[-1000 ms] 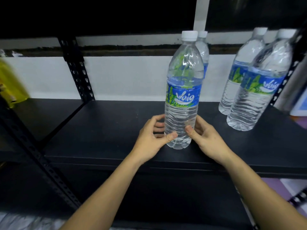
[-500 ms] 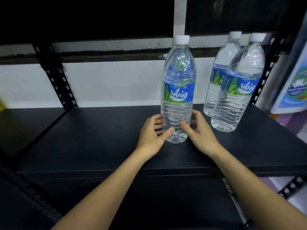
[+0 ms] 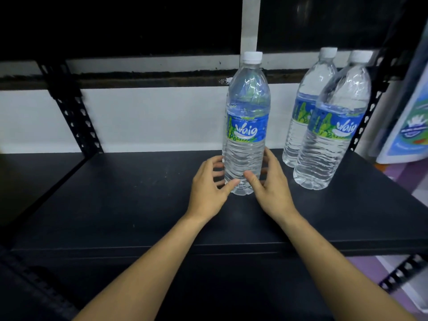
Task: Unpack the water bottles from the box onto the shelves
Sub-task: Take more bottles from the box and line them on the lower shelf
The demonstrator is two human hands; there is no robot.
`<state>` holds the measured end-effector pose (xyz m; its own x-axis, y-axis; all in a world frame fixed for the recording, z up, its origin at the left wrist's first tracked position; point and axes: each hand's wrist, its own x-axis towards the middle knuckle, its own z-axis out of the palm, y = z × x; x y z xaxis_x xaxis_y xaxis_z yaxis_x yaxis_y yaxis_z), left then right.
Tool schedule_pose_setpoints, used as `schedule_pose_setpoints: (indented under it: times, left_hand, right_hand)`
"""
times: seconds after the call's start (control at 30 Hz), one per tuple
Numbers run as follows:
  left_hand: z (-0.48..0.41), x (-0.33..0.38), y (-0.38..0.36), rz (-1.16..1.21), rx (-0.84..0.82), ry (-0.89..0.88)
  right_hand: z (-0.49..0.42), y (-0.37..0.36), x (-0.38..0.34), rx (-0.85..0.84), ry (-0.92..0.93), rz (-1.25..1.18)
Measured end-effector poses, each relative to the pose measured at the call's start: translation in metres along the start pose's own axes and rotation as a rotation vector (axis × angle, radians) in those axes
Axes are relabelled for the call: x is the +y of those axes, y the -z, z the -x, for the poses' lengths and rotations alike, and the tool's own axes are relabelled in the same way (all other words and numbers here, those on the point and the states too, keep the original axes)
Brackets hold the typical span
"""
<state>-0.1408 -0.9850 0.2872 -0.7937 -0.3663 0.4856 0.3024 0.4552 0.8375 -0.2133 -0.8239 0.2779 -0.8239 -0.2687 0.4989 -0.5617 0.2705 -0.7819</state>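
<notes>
Nothing much is moving: left hand [image 3: 206,188] and right hand [image 3: 271,184] are still curling low round the likely heavy, slippery bottle [image 3: 246,126].

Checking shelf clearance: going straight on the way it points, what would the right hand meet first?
The middle bottle: the right hand curls round its lower part, so it would likely push it back along the shelf.

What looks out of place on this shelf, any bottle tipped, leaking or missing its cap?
Nothing stands out. The middle bottle, held low between the left hand and right hand, stands upright and capped on the black shelf; so do the rear right bottle and front right bottle. No water shows on the shelf.
</notes>
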Motion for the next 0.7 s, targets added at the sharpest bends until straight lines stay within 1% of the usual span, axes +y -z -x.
schedule_pose_setpoints:
  times: [0.1,0.17,0.27,0.37,0.47,0.6,0.7]
  left_hand:
    - [-0.0072,-0.0024,0.0033,0.045,-0.032,0.088]
    - [-0.0097,-0.0033,0.0032,0.049,-0.077,0.106]
    - [-0.0068,-0.0046,0.0009,0.049,-0.086,0.07]
    - [-0.0028,-0.0069,0.0001,0.027,-0.05,0.003]
    - [-0.0025,-0.0069,0.0007,0.008,-0.004,-0.018]
    - [-0.0041,-0.0078,0.0,-0.016,-0.011,-0.062]
    - [-0.0041,-0.0094,0.0,-0.028,-0.029,-0.053]
  right_hand:
    - [0.0014,0.0008,0.0023,-0.02,0.007,-0.013]
    - [0.001,0.0019,0.0044,-0.035,-0.003,-0.008]
    - [0.0005,0.0016,0.0039,-0.042,-0.001,-0.004]
    - [0.0009,-0.0007,0.0029,-0.072,0.026,0.071]
    - [-0.0006,-0.0018,0.0031,-0.077,0.028,0.133]
    - [-0.0026,-0.0029,0.0057,-0.055,0.023,0.111]
    - [-0.0035,-0.0016,0.0093,-0.044,0.011,0.073]
